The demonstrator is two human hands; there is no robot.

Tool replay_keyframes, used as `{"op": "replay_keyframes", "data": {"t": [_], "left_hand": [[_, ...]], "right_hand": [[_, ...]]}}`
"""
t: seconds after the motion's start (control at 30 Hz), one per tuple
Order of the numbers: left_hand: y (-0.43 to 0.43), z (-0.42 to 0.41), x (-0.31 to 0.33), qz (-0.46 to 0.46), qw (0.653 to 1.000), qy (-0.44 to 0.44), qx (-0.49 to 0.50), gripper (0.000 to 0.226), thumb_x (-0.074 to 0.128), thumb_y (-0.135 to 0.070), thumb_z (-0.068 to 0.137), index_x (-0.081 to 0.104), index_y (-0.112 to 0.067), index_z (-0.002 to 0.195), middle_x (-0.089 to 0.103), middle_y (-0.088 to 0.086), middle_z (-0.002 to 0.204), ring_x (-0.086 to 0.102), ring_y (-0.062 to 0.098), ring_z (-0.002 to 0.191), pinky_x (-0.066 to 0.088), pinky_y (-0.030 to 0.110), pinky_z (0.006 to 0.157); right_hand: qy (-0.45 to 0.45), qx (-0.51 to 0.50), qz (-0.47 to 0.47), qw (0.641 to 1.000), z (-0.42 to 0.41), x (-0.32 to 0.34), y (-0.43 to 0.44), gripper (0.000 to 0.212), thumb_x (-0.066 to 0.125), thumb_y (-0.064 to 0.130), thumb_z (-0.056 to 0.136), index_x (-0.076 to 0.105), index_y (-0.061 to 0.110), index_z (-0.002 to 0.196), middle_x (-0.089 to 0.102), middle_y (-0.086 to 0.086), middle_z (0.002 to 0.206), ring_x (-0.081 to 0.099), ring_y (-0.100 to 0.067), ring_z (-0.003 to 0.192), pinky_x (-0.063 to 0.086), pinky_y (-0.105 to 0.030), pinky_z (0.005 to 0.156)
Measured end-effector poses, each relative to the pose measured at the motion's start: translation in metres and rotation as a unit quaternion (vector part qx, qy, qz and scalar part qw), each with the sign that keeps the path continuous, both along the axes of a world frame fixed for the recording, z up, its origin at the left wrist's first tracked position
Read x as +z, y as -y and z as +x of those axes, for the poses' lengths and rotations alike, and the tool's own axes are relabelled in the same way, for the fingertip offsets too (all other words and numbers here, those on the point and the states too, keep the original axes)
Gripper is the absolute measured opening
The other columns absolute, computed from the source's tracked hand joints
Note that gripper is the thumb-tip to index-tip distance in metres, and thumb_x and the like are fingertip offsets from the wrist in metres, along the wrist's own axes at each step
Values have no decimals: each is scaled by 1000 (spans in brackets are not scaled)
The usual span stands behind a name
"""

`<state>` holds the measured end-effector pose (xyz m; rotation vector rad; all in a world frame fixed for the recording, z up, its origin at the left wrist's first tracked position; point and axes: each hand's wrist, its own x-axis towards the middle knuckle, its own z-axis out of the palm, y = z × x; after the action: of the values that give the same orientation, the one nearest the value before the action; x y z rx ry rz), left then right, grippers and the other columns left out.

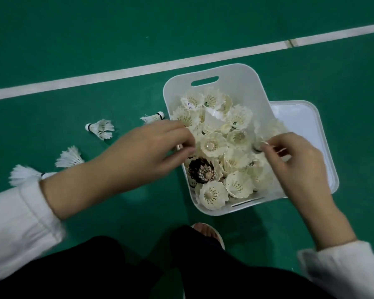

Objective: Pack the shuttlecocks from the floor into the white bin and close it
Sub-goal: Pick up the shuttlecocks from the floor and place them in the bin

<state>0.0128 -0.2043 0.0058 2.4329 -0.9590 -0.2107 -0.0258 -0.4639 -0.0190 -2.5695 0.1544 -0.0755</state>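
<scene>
Pinching shuttlecocks [270, 128], left hand [147, 154] and right hand [296, 165] fingers [269, 148] overhang white bin [235, 71].

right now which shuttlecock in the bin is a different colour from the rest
The dark brown shuttlecock by the white bin's left wall, close to the left hand; every other one in there is cream-white.

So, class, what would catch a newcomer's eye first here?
The white bin right of centre stands heaped with pale shuttlecocks, one dark shuttlecock near its left wall. The left hand and right hand reach over it. Loose shuttlecocks lie on the green floor to its left.
</scene>
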Motion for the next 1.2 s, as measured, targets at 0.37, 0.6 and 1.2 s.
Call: {"op": "replay_keyframes", "data": {"t": [0.37, 0.6, 1.2], "left_hand": [[-30, -1, -10, 150, 984, -95, 33, 16, 43, -39, 90, 56, -34, 97, 50, -21, 86, 53, 4, 79, 49, 34, 74], [-38, -1, -17, 163, 980, -109, 25, 20, 40, -43, 89, 55, -35, 100, 53, -19, 89, 54, 5, 82, 49, 34, 76], [-163, -52, -77, 239, 934, -201, 176, 23, 44, -38, 93, 57, -26, 107, 64, -3, 104, 58, 17, 94, 41, 25, 74]], "right_hand": [[-253, 4, -94, 963, 18, -82, 19, 18, 58, 20, 89, 72, 12, 97, 72, -14, 93, 62, -30, 86, 46, -32, 73], [-259, 19, -128, 957, 16, -80, 18, 19, 55, 25, 88, 70, 17, 98, 70, -12, 100, 62, -32, 91, 49, -36, 76], [-132, 463, -46, 875, 41, -28, -180, 17, 52, 17, 91, 64, 14, 103, 64, -1, 99, 59, -16, 91, 45, -27, 80]]}}
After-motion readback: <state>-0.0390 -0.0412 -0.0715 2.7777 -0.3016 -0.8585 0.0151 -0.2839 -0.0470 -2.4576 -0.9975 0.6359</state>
